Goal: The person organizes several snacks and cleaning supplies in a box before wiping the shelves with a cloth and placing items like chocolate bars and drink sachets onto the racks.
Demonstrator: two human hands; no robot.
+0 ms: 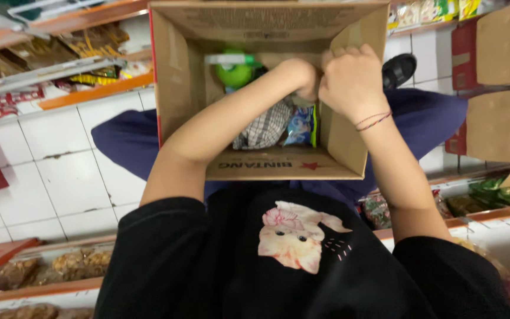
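An open brown cardboard box (178,88) rests on my lap. My left hand (301,78) reaches down inside it, curled, with its fingers hidden behind the wrist and my right hand. My right hand (352,80) is beside it, its fingers closed over the top edge of the box's right wall. Below the hands, in the bottom of the box, lie a checkered packet (267,127) and a blue snack packet (300,127). A round green item (234,74) lies at the far end of the box.
I sit on a white tiled floor (60,171) between low shop shelves. Shelves with snack packets (60,266) are at the lower left and a shelf with green packets (491,195) at the right. More cardboard boxes (497,118) stand at the right.
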